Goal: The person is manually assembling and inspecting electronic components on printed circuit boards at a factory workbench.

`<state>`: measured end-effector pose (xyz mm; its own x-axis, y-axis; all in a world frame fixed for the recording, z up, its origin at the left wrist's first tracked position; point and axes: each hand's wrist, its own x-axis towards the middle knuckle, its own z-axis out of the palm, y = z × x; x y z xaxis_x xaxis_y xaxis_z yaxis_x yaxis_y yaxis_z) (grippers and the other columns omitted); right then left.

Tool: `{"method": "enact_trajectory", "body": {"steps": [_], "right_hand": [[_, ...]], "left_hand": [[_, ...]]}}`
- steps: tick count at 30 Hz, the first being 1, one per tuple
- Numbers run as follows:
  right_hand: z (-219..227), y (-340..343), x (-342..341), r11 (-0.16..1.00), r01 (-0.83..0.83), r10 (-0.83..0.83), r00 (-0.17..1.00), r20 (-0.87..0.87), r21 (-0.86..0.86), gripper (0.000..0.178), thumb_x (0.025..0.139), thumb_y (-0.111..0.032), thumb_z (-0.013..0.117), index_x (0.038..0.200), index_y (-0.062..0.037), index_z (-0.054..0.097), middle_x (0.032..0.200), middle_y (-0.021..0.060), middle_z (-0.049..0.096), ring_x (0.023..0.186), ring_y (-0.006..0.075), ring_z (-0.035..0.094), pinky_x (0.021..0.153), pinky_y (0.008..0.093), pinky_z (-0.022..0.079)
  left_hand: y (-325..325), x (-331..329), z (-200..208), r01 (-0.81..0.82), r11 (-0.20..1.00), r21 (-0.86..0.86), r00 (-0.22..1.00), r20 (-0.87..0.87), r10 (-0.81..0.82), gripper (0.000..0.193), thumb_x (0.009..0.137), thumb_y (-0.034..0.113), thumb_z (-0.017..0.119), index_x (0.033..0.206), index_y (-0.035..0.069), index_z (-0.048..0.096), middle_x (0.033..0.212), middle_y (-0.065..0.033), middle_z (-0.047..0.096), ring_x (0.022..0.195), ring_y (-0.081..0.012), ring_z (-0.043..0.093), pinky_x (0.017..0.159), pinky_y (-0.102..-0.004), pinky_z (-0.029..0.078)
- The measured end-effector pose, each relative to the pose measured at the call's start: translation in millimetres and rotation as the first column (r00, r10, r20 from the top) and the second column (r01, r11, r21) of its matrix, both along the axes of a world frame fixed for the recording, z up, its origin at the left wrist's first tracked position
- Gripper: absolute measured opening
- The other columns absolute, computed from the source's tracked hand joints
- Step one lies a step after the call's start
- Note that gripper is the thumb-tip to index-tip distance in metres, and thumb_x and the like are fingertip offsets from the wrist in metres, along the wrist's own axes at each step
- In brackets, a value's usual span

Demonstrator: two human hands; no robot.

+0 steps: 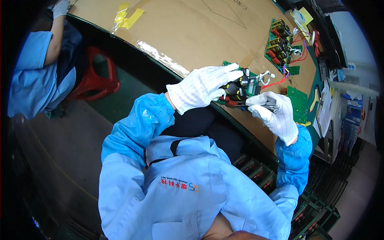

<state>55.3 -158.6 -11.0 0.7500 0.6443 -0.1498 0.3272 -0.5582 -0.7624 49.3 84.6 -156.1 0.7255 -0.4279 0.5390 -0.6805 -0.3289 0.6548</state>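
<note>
A green circuit board (252,89) with black cylindrical parts, red parts and a white-plugged cable lies at the near edge of the cardboard-covered bench. Across its left side rests my left hand (206,88) in a white striped glove, fingers stretched over the far parts and thumb at the near side, steadying the board. My right hand (276,114), gloved too, is closed around a slim grey metal tool (272,105). The tool's thin end points left toward the red parts at the board's near edge; whether it touches them I cannot tell.
More populated boards (280,46) with red wires lie at the far right. Beside my right hand is a bare green board (297,103). Cardboard (180,32) covers the bench. A co-worker (40,76) sits at left near a red chair (96,76); racks (260,176) stand below the bench.
</note>
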Motion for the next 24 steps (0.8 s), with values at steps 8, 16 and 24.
{"method": "enact_trajectory", "body": {"steps": [8,16,24], "right_hand": [[-40,-12,-26,0.981,0.190,-0.195,0.971,0.136,0.046,0.018,0.090,-0.013,0.073,0.102,-0.0002,0.073,0.094,0.0129,0.077,0.081,0.0283,0.076,0.072,0.0344,0.057],[-53,-9,-43,0.978,0.169,-0.201,0.921,0.333,0.122,0.016,0.088,-0.011,0.075,0.102,-0.0024,0.073,0.094,0.0116,0.074,0.079,0.0307,0.072,0.069,0.0372,0.057],[-59,-1,-36,0.987,0.078,0.010,0.847,0.532,-0.142,0.025,0.088,-0.012,0.073,0.112,-0.0050,0.070,0.106,0.0035,0.071,0.094,0.0245,0.068,0.085,0.0386,0.051]], "left_hand": [[-2,2,-4,0.018,1.000,0.006,1.000,0.007,-0.018,0.072,0.083,0.008,0.071,0.151,0.008,0.047,0.155,-0.0181,0.049,0.135,-0.0374,0.055,0.111,-0.0447,0.047],[-3,2,4,0.007,1.000,0.025,0.999,-0.047,-0.006,0.065,0.084,0.013,0.071,0.146,0.005,0.053,0.152,-0.0214,0.052,0.134,-0.0400,0.056,0.111,-0.0450,0.046],[-3,3,5,0.020,0.997,0.071,0.994,-0.107,-0.012,0.067,0.082,0.011,0.072,0.147,0.009,0.054,0.152,-0.0195,0.051,0.131,-0.0384,0.057,0.110,-0.0452,0.047]]}}
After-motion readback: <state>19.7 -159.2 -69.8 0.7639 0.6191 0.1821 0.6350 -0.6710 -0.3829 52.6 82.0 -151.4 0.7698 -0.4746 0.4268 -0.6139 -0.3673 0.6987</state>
